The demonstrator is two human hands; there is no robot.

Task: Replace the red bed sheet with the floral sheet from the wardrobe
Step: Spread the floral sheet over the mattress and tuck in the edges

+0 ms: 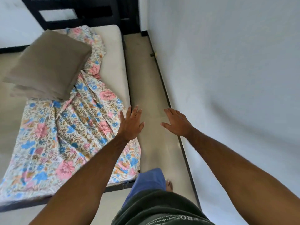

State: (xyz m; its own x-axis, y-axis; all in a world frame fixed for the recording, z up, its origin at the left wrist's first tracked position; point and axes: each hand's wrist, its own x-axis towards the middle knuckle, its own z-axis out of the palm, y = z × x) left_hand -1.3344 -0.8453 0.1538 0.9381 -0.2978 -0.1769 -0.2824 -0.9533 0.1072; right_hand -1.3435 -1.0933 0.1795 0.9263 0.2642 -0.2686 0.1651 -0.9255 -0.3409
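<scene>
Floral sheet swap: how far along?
Done: no red sheet in view, and the floral sheet lies on the bed. In hand: nothing; the left hand and right hand are both open, held above the bed edge and the floor. Left: the sheet is bunched and wrinkled, a strip of bare mattress shows on the wall side, and the brown pillow sits on the crumpled cloth. Spreading and tucking remain.

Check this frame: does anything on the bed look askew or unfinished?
Yes. The floral sheet lies bunched and wrinkled, leaving a strip of bare cream mattress uncovered along the wall-side edge. The grey-brown pillow sits crooked on it.
</scene>
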